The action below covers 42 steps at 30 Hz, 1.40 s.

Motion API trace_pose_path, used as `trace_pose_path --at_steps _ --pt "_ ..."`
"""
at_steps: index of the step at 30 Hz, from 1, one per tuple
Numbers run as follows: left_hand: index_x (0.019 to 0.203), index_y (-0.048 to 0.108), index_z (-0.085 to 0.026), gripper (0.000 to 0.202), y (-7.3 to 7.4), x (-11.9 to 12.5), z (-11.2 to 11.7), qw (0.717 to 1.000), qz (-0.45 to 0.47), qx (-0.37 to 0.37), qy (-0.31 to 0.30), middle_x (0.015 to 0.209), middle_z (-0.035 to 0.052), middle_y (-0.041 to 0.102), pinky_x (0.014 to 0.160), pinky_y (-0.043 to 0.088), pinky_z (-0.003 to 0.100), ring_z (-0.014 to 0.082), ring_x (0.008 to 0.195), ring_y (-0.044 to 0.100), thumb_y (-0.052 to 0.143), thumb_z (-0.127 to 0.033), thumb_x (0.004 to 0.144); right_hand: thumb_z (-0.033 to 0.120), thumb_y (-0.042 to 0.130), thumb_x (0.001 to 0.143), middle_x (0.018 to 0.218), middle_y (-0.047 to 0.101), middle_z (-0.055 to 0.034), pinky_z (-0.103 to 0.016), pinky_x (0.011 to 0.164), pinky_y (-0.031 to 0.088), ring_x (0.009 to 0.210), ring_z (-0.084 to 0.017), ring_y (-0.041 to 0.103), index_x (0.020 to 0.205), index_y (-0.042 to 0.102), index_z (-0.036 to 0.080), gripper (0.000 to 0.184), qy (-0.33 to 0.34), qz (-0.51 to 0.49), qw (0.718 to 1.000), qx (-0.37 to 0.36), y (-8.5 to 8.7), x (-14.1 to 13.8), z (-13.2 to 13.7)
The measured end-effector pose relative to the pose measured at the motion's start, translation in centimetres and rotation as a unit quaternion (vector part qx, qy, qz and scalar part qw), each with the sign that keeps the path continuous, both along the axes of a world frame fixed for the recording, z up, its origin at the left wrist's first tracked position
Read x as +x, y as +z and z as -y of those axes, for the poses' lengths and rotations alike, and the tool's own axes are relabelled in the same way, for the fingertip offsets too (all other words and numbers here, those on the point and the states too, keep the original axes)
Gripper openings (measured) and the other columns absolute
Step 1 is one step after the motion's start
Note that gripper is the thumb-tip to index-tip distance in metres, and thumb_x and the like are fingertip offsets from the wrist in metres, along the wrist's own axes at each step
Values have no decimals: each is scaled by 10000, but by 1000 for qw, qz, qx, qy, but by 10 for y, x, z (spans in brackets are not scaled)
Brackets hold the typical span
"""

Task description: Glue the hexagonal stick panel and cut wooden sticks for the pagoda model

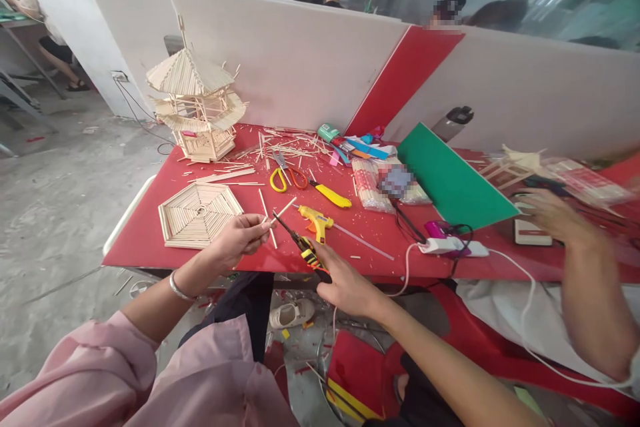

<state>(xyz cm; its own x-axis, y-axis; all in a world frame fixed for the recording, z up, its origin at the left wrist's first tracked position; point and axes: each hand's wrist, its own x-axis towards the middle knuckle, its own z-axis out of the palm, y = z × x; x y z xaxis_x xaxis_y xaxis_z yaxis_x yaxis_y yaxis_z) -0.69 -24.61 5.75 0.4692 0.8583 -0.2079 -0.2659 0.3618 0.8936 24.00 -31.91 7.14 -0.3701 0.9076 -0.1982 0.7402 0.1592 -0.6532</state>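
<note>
My left hand (pixel 241 238) pinches a thin wooden stick (pixel 283 209) over the red table (pixel 150 230), just right of a flat hexagonal stick panel (pixel 198 213). My right hand (pixel 345 283) grips yellow-and-black cutting pliers (pixel 303 247) near the table's front edge; their jaws point up-left at the stick's lower end. A yellow glue gun (pixel 316 219) lies just beyond the pliers.
A stick pagoda model (pixel 197 110) stands at the back left. Scissors (pixel 285 177), a yellow knife (pixel 330 195), stick packs (pixel 367 183), a green board (pixel 450 177) and a power strip (pixel 453 247) lie on the table. Another person's arm (pixel 585 273) reaches in at right.
</note>
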Motion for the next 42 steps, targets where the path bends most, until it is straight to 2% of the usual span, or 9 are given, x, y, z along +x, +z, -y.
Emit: trace_pose_path --at_steps 4,8,16,23,30,33,35,38,42 --pt "615 556 -141 501 -6 -5 -4 997 -63 48 4 457 -60 417 363 129 177 12 358 286 824 -561 673 136 484 651 1265 649 -109 -438 1044 454 1183 -273 599 1329 531 197 682 -10 -42 999 -5 6 -5 0" --pt "628 553 -142 490 -13 -5 -3 994 -52 92 20 488 -57 422 391 164 176 15 401 294 797 -559 710 171 490 576 825 620 2 -290 703 496 742 -170 574 942 577 225 380 -25 -149 976 -158 6 -7 -1" --pt "710 617 -128 424 -23 -5 0 993 -3 98 64 559 -42 487 416 196 175 12 426 317 803 -509 726 225 541 496 755 544 5 -295 665 442 679 -147 527 777 526 196 283 -41 -330 871 -361 -9 -15 2" --pt "763 655 -139 400 -11 -9 -23 981 -9 27 191 613 -27 560 374 240 156 25 433 396 867 -451 630 217 510 616 724 584 -10 -283 619 373 692 -180 535 852 579 203 246 -86 23 988 -123 3 -10 -32" --pt "778 643 -129 249 -18 6 -47 987 -52 -68 133 585 -26 513 524 488 229 77 505 480 807 -303 712 252 557 721 1175 699 -183 -393 825 492 1068 -340 665 1193 650 155 490 -67 277 955 -86 27 -29 -73" --pt "701 581 -153 234 -25 9 -52 976 -149 -9 159 553 -38 472 529 458 242 83 480 441 696 -318 820 269 582 721 1225 689 -196 -427 879 501 1135 -360 650 1232 657 155 530 -69 289 950 -100 29 -38 -78" --pt "628 536 -163 302 -27 9 -55 935 -287 117 171 524 -33 444 524 402 238 99 490 433 609 -315 879 266 593 714 1263 675 -185 -432 913 495 1173 -355 635 1298 625 167 594 -69 287 951 -94 29 -39 -77" --pt "612 569 -154 309 -28 12 -56 805 -497 301 121 581 20 542 616 418 265 147 599 529 549 -250 905 261 582 724 1275 664 -195 -429 926 496 1176 -348 635 1350 578 140 638 -79 305 947 -65 32 -36 -66" --pt "834 705 -105 291 -32 25 -55 688 -632 354 39 853 150 707 755 477 307 229 816 663 485 -256 948 272 558 745 1251 654 -243 -446 906 501 1155 -378 641 1344 556 69 633 -94 345 934 -20 44 -25 -43"
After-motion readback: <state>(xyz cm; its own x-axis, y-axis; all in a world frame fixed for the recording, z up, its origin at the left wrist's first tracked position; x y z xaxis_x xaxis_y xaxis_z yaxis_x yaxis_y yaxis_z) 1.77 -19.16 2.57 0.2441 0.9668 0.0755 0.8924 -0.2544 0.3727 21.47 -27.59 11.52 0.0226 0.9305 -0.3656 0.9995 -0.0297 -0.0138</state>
